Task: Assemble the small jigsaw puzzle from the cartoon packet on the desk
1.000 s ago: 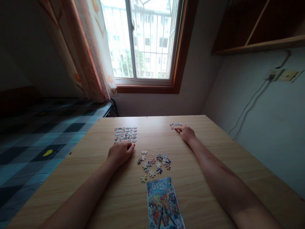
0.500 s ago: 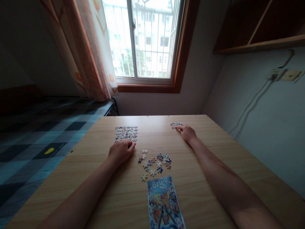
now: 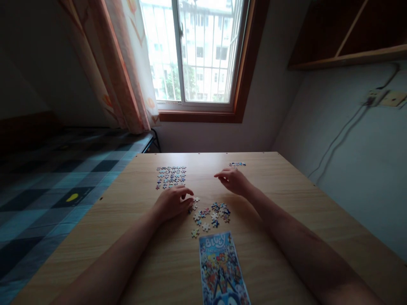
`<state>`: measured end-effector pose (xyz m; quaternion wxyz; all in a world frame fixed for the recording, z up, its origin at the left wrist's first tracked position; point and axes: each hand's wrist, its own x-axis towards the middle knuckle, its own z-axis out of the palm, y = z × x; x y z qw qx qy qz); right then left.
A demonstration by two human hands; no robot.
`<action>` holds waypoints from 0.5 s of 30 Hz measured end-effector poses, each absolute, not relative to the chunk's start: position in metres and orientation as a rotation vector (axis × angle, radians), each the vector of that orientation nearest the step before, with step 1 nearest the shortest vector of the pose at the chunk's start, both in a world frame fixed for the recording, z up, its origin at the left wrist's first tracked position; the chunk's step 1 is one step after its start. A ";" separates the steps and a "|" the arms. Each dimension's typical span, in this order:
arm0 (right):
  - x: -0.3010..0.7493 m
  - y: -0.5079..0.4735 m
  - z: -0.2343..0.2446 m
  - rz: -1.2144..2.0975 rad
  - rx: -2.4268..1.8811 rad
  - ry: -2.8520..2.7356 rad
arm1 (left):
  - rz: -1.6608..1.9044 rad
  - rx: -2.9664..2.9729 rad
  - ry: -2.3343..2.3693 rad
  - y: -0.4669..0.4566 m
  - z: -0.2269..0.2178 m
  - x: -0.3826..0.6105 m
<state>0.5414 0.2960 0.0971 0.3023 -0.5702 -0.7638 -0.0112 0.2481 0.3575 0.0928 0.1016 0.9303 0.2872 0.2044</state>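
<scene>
Several loose puzzle pieces (image 3: 211, 214) lie in a small heap at the middle of the wooden table (image 3: 280, 203). My left hand (image 3: 173, 202) rests at the heap's left edge, fingers curled, its fingertips touching a pale piece (image 3: 196, 199). Above the table, just beyond the heap, hovers my right hand (image 3: 231, 180) with fingers loosely spread and nothing visible in it. A laid-out block of pieces (image 3: 171, 176) sits further back on the left. A small group of pieces (image 3: 237, 164) lies far right. A printed picture card (image 3: 221, 271) lies near me.
The table stands against a wall under a window (image 3: 193, 51) with a patterned curtain (image 3: 124, 72). A bed with a checked blue cover (image 3: 57, 186) runs along the left. A wooden shelf (image 3: 346, 38) and a wall socket with cable (image 3: 378, 98) are on the right.
My right hand left the small far-right group and came back toward the middle heap. My left hand slid right to the heap's edge.
</scene>
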 end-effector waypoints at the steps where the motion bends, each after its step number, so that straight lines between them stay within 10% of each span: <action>1: 0.528 0.295 0.098 0.025 -1.479 -2.068 | 0.586 2.755 0.838 0.356 0.093 0.249; 15: 0.457 0.277 0.098 0.099 -1.574 -2.177 | 0.542 2.791 0.831 0.357 0.090 0.255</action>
